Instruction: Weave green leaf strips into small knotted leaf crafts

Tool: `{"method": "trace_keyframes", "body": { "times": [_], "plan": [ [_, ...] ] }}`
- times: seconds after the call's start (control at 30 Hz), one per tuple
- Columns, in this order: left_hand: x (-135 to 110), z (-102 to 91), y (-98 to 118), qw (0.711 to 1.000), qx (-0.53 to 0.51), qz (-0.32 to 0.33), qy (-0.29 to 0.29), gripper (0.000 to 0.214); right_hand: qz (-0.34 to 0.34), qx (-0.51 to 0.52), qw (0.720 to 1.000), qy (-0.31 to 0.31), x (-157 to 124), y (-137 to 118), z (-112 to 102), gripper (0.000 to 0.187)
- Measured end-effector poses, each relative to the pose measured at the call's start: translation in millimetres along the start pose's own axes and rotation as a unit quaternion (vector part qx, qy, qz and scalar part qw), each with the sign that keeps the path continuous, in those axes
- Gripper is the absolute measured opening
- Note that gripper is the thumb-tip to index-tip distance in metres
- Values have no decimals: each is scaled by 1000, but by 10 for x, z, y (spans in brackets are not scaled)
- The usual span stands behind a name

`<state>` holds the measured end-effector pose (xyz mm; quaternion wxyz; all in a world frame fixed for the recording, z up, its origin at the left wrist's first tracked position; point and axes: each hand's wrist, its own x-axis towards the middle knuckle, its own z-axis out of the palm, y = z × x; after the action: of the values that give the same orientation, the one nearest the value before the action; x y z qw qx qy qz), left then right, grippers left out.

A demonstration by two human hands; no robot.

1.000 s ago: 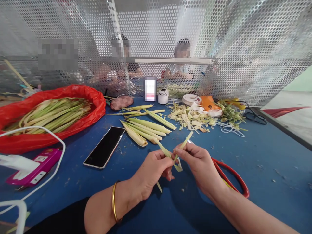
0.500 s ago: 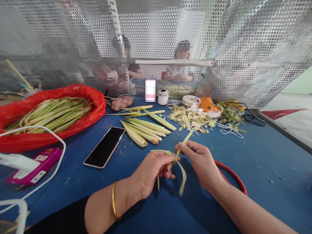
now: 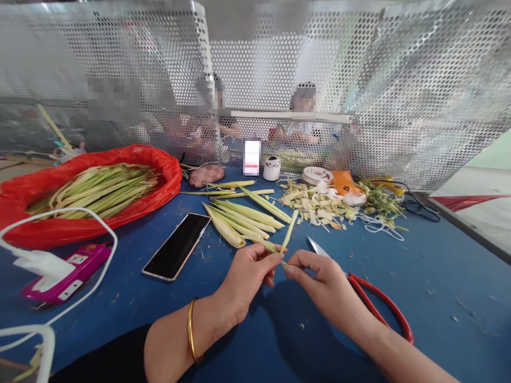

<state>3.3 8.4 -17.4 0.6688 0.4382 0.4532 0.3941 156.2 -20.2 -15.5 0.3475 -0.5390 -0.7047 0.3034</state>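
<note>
My left hand [image 3: 247, 276] pinches a small bundle of pale green leaf strips [image 3: 289, 233] between thumb and fingers, above the blue table. One strip stands up from the pinch, and another runs toward my left. Close beside it, my right hand [image 3: 319, 282] is closed, thumb against fingers, on a strip at the same bundle. How the strips cross is partly hidden by my fingers. Under my right hand and forearm lies a pair of scissors [image 3: 402, 314] with red handles, its blade tip pointing away. Several peeled leaf pieces [image 3: 255, 217] lie just beyond my left hand.
A red plastic bag [image 3: 170, 178] full of long leaves stands at left. Nearer are a purple power strip [image 3: 90, 263] with white cable and a dark phone [image 3: 178, 246]. Leaf scraps [image 3: 307, 205], a tape roll [image 3: 317, 174] and a lit phone [image 3: 252, 157] lie before the perforated partition [image 3: 263, 69]; people sit behind.
My right hand has lowered from the upright strip to a strip at the bundle's lower side. The strip that hung down no longer shows. The view tilted slightly, and the scissors' blade came into sight.
</note>
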Motion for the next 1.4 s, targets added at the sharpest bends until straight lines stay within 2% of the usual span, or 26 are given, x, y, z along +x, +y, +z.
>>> {"method": "trace_keyframes", "body": {
  "times": [0.13, 0.2, 0.27, 0.33, 0.4, 0.5, 0.57, 0.63, 0.73, 0.83, 0.93, 1.03, 1.1, 1.17, 1.27, 1.4],
  "plan": [
    [10, 3, -29, 999, 33, 2, 6, 24, -154, -111, 982, 3, -47, -53, -35, 26],
    [7, -4, -19, 999, 50, -6, -10, 25, -186, -168, 967, 52, -65, -70, -94, 23],
    [-6, -10, 3, 996, 74, -10, -48, 34, -177, -206, 954, 125, -63, -66, -154, 17],
    [-29, -9, 23, 991, 96, -10, -94, 41, -150, -222, 949, 163, -39, -45, -185, 16],
    [-56, -3, 31, 984, 119, -9, -134, 41, -114, -182, 968, 127, -4, -21, -174, 16],
    [-90, 11, 22, 971, 175, -12, -163, 36, -30, -14, 999, 24, 34, -14, -103, 17],
    [-104, 20, 15, 963, 213, -14, -162, 35, 43, 73, 996, 20, 36, -28, -53, 14],
    [-112, 25, 17, 959, 235, -13, -159, 35, 77, 104, 990, 57, 28, -41, -15, 13],
    [-118, 28, 29, 953, 251, -6, -169, 37, 43, 94, 988, 113, 27, -28, 17, 15],
    [-113, 27, 34, 954, 244, -11, -173, 38, -15, 62, 989, 135, 49, 22, 11, 19],
    [-90, 19, 57, 976, 159, -28, -142, 34, -72, -5, 979, 188, 58, 69, -69, 19],
    [-58, -10, 132, 996, 46, -16, -75, 34, -83, -70, 959, 263, 31, 87, -177, 22],
    [-42, -36, 191, 999, -6, -4, -36, 38, -69, -88, 961, 251, 8, 93, -207, 22],
    [-32, -53, 224, 999, -30, 6, -18, 39, -53, -96, 972, 208, 2, 103, -183, 24],
    [-16, -54, 214, 999, -4, 40, -15, 27, -27, -70, 988, 137, 26, 125, -90, 29],
    [10, -42, 155, 995, 51, 83, -4, 22, 17, 28, 999, 30, 70, 130, -17, 29]
  ]
}}
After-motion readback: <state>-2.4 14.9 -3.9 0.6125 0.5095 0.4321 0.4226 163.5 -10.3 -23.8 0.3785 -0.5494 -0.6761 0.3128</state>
